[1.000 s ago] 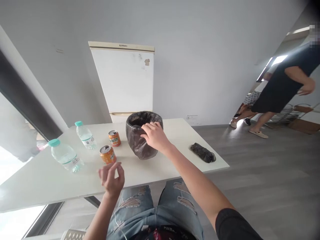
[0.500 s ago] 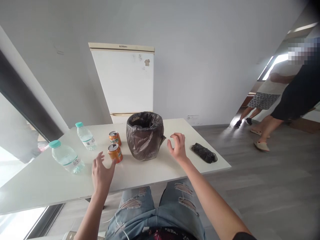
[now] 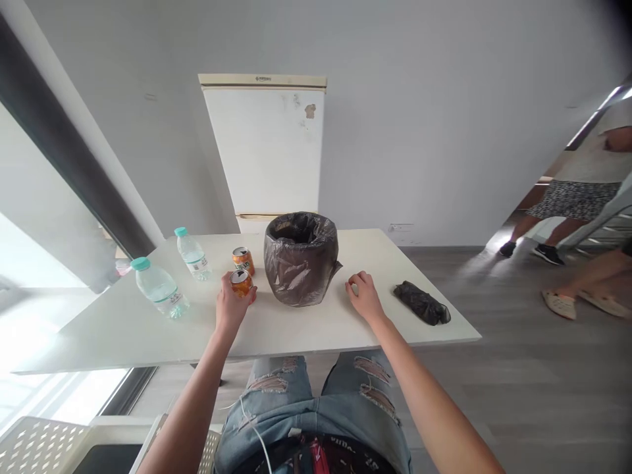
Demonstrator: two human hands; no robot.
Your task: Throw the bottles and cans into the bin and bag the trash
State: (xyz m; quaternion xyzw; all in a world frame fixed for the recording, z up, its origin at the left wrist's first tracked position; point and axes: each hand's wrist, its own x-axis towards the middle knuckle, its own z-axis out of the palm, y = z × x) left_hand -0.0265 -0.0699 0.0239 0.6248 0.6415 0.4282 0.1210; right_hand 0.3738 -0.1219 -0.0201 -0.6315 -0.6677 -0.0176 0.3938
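Can (image 3: 241, 283), orange, nearer of two: in the left hand (image 3: 232, 301), left of table centre, roughly midway between near and far edges. Left fingers wrapped round its side, thumb on the bin side. Top faces up, dark opening visible. Can't tell if its base is on the table.

Second can (image 3: 243, 261), also orange, upright just behind it, toward the far edge.

Bin (image 3: 300, 273) right of both cans, upright, dark plastic liner folded over the rim; a scrap of liner sticks out on its right side.

Right hand (image 3: 364, 295) just right of bin, over the table. Fingers curled, thumb close to index; can't tell if the tips meet.

Dark bundled bag (image 3: 422, 303) lies near the table's right edge, toward the near right corner.

Two clear bottles, teal caps, stand left of the cans: front bottle (image 3: 160, 289) closer to the near edge, rear bottle (image 3: 192, 255) closer to the far edge.

Table (image 3: 296, 336) white. Fridge (image 3: 266, 151) beyond its far edge, against grey wall (image 3: 424, 118).
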